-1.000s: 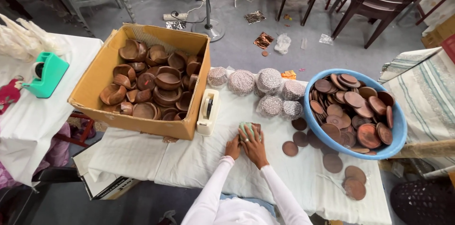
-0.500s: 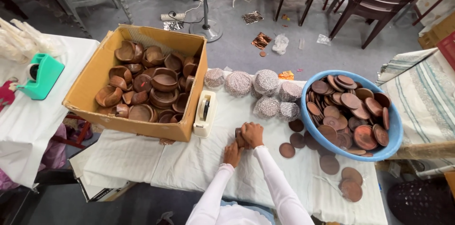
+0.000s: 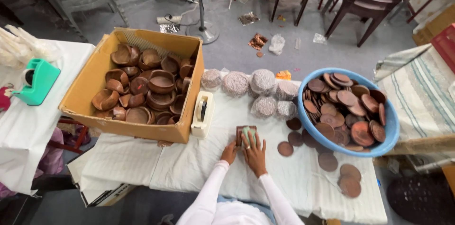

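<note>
My left hand (image 3: pixel 230 152) and my right hand (image 3: pixel 255 154) meet on a small brown clay piece (image 3: pixel 246 133) with a pale green thing on top, resting on the white cloth-covered table (image 3: pixel 166 163). The left hand holds its left side. The right hand's fingers lie over the green top. Both arms wear white sleeves. Left of the hands stands a white tape dispenser (image 3: pixel 203 113). To the right lie loose brown clay discs (image 3: pixel 285 148) on the cloth.
A cardboard box (image 3: pixel 90 83) of brown clay bowls sits at the left. A blue tub (image 3: pixel 392 125) holds several clay lids at the right. Clear packets of small beads (image 3: pixel 262 81) lie behind. A teal tape dispenser (image 3: pixel 38 81) stands far left; chairs and a fan stand beyond.
The view has shifted slightly. My hands stay on the small clay piece, with the right hand's fingers now laid flatter over its green top.
</note>
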